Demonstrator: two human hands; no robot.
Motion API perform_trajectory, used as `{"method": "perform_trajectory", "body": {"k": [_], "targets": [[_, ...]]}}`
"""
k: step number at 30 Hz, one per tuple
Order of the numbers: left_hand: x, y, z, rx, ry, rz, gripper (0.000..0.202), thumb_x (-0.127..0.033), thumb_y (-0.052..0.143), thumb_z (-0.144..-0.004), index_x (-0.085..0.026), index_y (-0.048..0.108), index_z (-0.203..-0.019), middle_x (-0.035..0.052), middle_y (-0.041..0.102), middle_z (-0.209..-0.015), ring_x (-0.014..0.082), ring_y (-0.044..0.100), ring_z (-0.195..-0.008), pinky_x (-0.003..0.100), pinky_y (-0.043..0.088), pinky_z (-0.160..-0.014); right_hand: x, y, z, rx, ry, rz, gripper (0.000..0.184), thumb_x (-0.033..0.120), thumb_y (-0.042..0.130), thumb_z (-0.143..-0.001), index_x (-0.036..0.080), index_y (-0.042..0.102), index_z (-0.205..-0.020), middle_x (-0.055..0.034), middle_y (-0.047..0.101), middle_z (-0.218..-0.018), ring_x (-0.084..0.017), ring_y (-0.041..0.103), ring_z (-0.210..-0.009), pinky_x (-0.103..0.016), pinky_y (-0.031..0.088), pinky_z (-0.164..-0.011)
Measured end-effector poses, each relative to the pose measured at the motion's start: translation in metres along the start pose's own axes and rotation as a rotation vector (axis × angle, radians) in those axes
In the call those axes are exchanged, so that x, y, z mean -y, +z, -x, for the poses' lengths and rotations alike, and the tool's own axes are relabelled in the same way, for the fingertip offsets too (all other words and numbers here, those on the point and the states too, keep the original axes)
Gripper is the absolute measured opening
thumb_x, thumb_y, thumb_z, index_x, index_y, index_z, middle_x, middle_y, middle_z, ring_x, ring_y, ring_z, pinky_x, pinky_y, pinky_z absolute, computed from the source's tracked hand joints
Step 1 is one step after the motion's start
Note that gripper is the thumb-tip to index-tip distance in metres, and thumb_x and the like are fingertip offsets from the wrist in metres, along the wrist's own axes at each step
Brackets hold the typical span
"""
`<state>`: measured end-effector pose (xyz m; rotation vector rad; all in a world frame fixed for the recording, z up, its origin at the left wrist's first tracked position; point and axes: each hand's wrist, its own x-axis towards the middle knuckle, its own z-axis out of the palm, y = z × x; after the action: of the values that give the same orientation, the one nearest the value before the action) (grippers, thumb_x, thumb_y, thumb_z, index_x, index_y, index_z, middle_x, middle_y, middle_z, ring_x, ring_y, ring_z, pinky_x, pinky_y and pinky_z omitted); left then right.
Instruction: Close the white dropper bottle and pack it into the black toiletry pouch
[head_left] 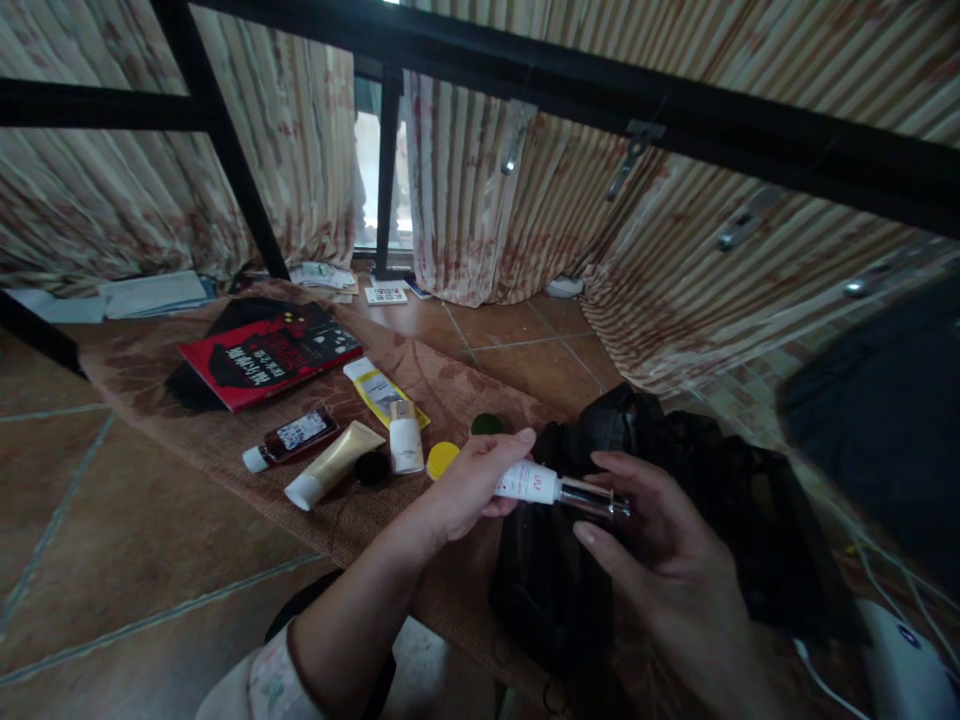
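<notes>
My left hand [469, 490] is closed around the white body of a small cosmetic tube [529, 483] with a silver cap end. My right hand [660, 545] pinches that silver end [592, 497] between fingers and thumb. Both hands hover over a black bag [570, 600] lying on a brown woven mat [375, 520]. Just left of my left hand lie a yellow round lid [442, 459], a small white bottle [406, 437], a beige tube [332, 464] and a dark flat bottle [292, 438].
A red and black book [270, 360] and a yellow-white tube [382, 392] lie farther back on the mat. Striped curtains [480, 200] and a black metal frame [570, 85] stand behind. A white device [904, 665] with cables lies at the lower right on the tiled floor.
</notes>
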<state>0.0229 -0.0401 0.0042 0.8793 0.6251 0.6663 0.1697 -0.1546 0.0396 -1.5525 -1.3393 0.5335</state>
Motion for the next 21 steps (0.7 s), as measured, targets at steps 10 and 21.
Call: {"method": "perform_trajectory", "body": {"k": [10, 21], "targets": [[0.003, 0.001, 0.001, 0.012, 0.022, -0.037, 0.045, -0.059, 0.066, -0.076, -0.017, 0.054, -0.068, -0.0069, 0.046, -0.049, 0.0038, 0.036, -0.035, 0.015, 0.022, -0.033, 0.008, 0.010, 0.000, -0.140, 0.187, 0.095, 0.028, 0.047, 0.068, -0.084, 0.023, 0.071, -0.097, 0.0021, 0.067, -0.065, -0.011, 0.060, -0.052, -0.018, 0.050, -0.048], [-0.001, 0.001, 0.002, -0.018, -0.027, 0.058, 0.041, -0.054, 0.064, -0.079, -0.016, 0.054, -0.068, -0.0056, 0.049, -0.047, 0.0041, 0.037, -0.034, 0.015, 0.017, -0.032, 0.006, 0.000, 0.001, -0.097, -0.044, 0.072, 0.024, 0.031, 0.072, -0.083, 0.029, 0.070, -0.107, -0.0014, 0.071, -0.111, -0.016, 0.068, -0.102, -0.022, 0.056, -0.086]]}}
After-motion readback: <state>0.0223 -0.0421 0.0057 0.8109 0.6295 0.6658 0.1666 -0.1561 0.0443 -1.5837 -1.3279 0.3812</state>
